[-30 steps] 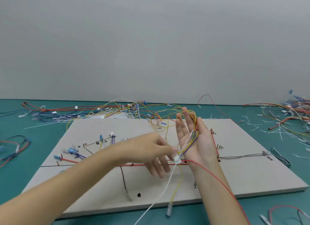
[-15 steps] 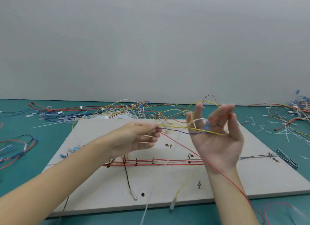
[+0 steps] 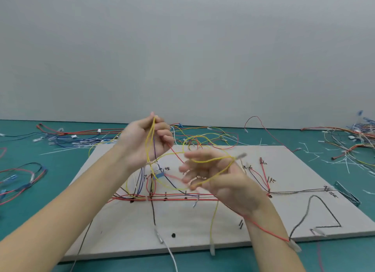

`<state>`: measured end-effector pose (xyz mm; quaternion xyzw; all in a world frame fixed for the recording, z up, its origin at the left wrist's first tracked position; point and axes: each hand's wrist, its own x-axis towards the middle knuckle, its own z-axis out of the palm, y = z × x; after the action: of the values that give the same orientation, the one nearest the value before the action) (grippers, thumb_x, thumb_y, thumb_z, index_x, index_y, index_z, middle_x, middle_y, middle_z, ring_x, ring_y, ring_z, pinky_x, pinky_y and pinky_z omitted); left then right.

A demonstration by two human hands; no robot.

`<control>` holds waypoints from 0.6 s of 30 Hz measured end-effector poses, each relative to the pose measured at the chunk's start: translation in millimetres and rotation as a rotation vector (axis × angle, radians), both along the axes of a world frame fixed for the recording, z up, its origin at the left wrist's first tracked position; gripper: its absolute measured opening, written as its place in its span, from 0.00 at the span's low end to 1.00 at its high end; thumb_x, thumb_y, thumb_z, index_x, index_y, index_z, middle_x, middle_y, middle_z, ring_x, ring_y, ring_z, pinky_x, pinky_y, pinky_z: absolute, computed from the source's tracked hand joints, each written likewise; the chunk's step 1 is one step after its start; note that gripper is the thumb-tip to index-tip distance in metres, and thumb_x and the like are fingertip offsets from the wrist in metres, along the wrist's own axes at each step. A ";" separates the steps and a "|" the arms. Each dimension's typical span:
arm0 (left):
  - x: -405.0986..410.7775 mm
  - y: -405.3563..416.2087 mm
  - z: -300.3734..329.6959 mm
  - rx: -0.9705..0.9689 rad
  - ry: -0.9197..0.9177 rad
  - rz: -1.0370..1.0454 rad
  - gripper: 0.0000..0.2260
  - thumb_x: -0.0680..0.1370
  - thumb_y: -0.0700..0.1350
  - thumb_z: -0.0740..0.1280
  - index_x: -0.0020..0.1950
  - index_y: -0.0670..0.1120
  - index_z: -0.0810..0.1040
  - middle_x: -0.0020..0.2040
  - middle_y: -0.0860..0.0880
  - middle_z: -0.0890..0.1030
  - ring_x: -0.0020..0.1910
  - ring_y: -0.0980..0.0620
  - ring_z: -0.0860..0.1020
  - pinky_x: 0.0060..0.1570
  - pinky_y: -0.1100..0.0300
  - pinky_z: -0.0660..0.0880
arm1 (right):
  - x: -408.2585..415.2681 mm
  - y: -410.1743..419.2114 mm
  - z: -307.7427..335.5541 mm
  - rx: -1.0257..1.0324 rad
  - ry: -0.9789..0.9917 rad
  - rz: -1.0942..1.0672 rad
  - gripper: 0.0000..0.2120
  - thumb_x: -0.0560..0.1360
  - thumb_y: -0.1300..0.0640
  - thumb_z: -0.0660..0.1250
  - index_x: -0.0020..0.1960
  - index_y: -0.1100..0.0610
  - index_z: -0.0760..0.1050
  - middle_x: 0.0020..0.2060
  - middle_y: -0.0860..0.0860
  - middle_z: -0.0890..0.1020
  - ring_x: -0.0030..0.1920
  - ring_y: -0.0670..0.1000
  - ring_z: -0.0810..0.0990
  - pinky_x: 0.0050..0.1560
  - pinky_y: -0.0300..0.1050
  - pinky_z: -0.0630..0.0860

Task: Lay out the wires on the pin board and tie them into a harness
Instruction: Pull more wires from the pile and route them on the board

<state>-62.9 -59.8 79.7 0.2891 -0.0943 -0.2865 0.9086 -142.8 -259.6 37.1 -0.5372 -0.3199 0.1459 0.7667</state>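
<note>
A pale grey pin board lies on the teal table. Red and black wires run along its middle between pins. My left hand is raised above the board's left half and pinches a yellow wire and a purple one at the fingertips. My right hand hovers palm up over the board's middle, blurred, fingers spread. A yellow loop drapes across its fingers. A red wire trails along my right forearm. A yellow strand hangs down toward the board's front edge.
Tangled loose wires lie behind the board, and more pile up at the far right. A bundled harness sits at the left. Cut white tie ends are scattered at the right. A blue-grey tool rests beside the board's right edge.
My left hand has risen and moved right, lifting the yellow and purple wires. My right hand has dropped and tipped flatter, with the yellow loop now across its spread fingers.
</note>
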 end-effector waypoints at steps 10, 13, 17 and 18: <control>4.0 51.4 26.3 -0.065 -0.305 0.064 0.17 0.70 0.47 0.63 0.26 0.51 0.56 0.21 0.52 0.55 0.21 0.55 0.56 0.26 0.64 0.56 | 2.8 5.1 -1.2 -0.286 -0.376 -1.039 0.39 0.64 0.66 0.55 0.74 0.44 0.60 0.66 0.42 0.72 0.59 0.37 0.72 0.58 0.37 0.71; 6.8 61.2 27.4 -0.059 -0.281 0.185 0.19 0.67 0.43 0.65 0.26 0.51 0.55 0.20 0.52 0.56 0.20 0.55 0.57 0.26 0.65 0.57 | -0.5 -3.1 6.6 -0.053 -0.251 -0.902 0.39 0.67 0.70 0.61 0.73 0.41 0.64 0.67 0.46 0.75 0.65 0.45 0.72 0.62 0.41 0.72; 13.7 61.0 21.4 0.005 -0.176 0.285 0.22 0.76 0.50 0.66 0.26 0.50 0.58 0.22 0.53 0.59 0.23 0.57 0.59 0.30 0.66 0.60 | -7.4 -13.9 13.6 0.449 -0.021 -0.172 0.30 0.65 0.74 0.60 0.60 0.52 0.81 0.70 0.56 0.73 0.73 0.59 0.65 0.73 0.58 0.63; 15.0 58.2 18.5 0.039 -0.153 0.302 0.23 0.78 0.54 0.64 0.27 0.50 0.59 0.23 0.54 0.61 0.25 0.57 0.61 0.32 0.65 0.60 | -10.1 -13.0 14.1 0.548 -0.009 0.008 0.28 0.66 0.76 0.57 0.57 0.55 0.82 0.69 0.57 0.73 0.73 0.61 0.63 0.74 0.60 0.59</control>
<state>-48.0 -1.7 98.2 0.3385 -0.1133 -0.1255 0.9256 -152.9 -272.7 51.2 -0.3090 -0.3531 0.0546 0.8814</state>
